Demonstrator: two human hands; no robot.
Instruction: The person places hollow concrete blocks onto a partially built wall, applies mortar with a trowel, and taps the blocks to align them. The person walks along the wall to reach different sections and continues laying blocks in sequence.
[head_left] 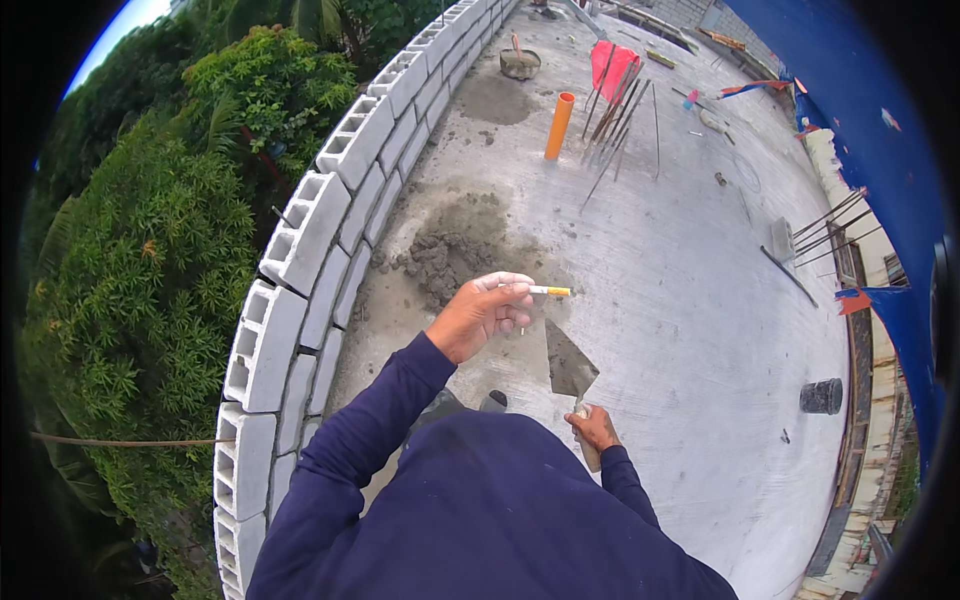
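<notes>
Head view: mortar heap (455,245) beside block wall (300,300).

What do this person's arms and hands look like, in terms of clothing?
Both arms are covered by long dark navy sleeves ending at the wrists. The left hand and right hand are bare, with no gloves. No watch, rings or markings show.

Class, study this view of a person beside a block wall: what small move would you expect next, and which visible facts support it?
Probably the right hand lowers the trowel toward the mortar pile to scoop some. The trowel blade looks bare, the pile lies just ahead, and the block wall has open tops. The left hand is occupied, holding a small white stick.
</notes>
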